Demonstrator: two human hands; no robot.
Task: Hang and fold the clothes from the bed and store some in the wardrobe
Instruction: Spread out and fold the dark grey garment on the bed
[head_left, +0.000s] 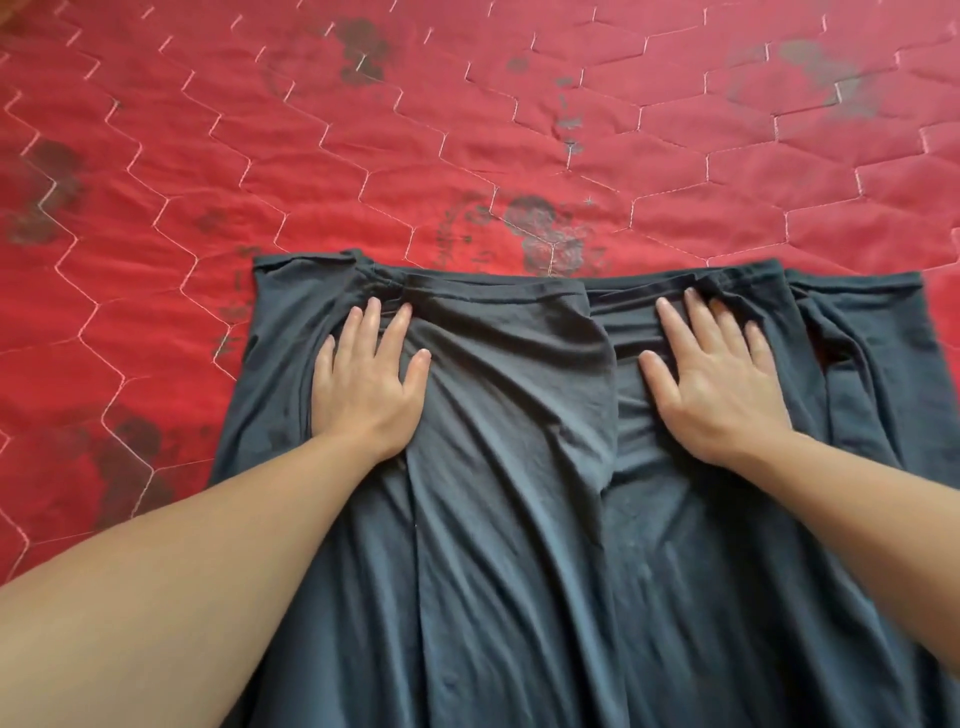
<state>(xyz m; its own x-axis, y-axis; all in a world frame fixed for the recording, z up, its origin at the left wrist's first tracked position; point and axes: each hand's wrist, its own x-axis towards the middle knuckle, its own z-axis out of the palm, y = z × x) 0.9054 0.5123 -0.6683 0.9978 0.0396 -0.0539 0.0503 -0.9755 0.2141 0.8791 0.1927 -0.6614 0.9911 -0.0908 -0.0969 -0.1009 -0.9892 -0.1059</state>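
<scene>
Head view. A dark grey-blue garment of soft, thin jersey fabric (519, 519) lies spread flat on a red quilted bedspread (467, 156), which is stitched in pale hexagonal lines and printed with faded dark floral patches. The garment's hemmed far edge runs straight across the bedspread; its cloth is creased in long folds running toward the camera, and its near part passes out of frame at the bottom. One panel is folded inward over the middle, its curved edge lying between the two hands.

The left hand (366, 382) rests palm down on the garment's left portion, fingers straight and slightly spread, fingertips just short of the far hem. The right hand (719, 387) lies likewise flat on the right portion, fingers extended toward the bunched hem. Neither hand grasps the cloth; both press it against the bedspread. Bare forearms enter from the lower corners.
</scene>
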